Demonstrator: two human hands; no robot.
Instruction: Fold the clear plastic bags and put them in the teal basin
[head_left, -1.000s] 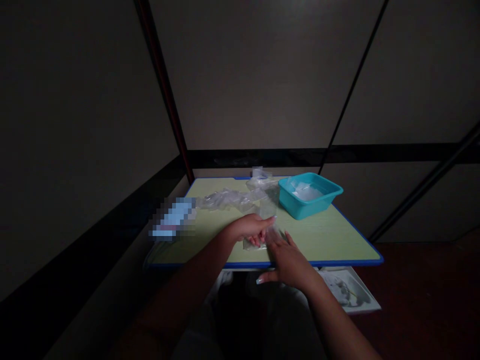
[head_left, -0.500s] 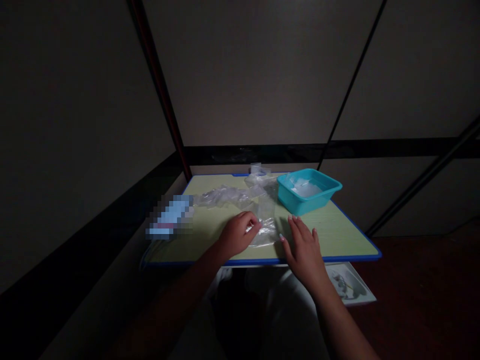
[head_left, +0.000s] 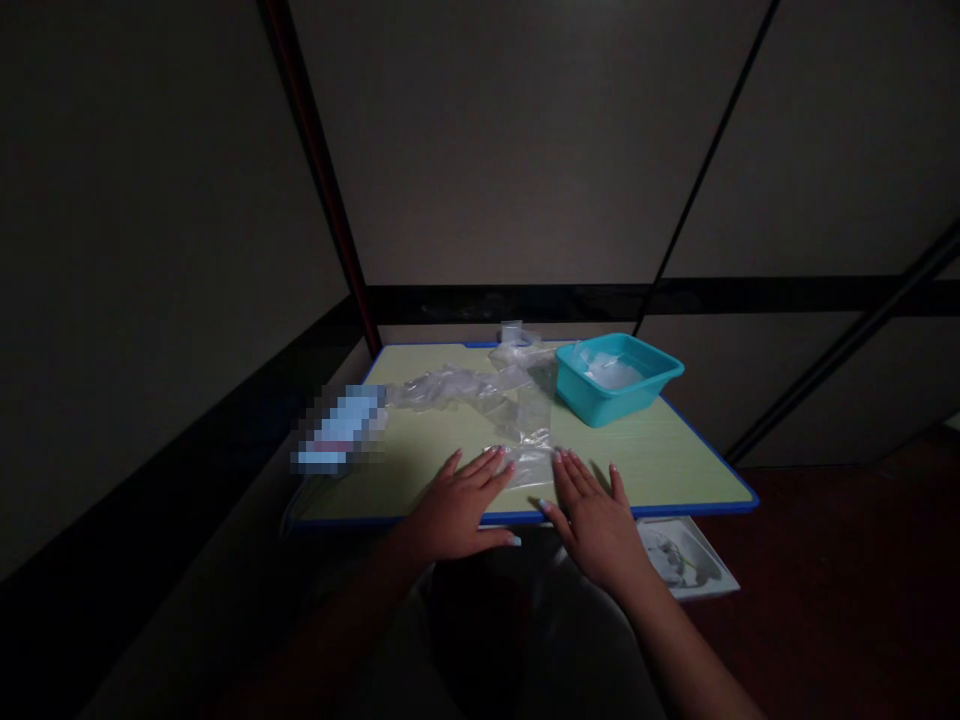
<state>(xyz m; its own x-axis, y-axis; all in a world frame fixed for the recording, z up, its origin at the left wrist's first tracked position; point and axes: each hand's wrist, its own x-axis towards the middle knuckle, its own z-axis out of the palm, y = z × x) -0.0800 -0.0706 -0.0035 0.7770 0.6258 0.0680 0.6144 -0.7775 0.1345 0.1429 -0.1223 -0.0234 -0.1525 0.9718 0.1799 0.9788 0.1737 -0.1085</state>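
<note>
A clear plastic bag [head_left: 532,468] lies flat near the front edge of the small table [head_left: 420,450]. My left hand [head_left: 465,505] rests open, its fingertips on the bag's left side and its thumb stretched over the table edge. On the other side, my right hand [head_left: 592,505] is also open, fingers extended, with the fingertips at the bag's right border. Behind the bag runs a crumpled strip of clear plastic bags [head_left: 450,385], reaching from the left across to the far middle of the table.
A turquoise basin [head_left: 611,395] holding clear and white plastic stands at the back right. A blurred-out, bluish flat object [head_left: 341,430] lies at the left edge. Below the table, a white tray [head_left: 697,560] with small items juts out on the right. Dark panelled walls enclose the table.
My left hand has gone from curled fingers over the bag to lying flat and lower. My right hand has shifted slightly down and left. The bag now looks flatter.
</note>
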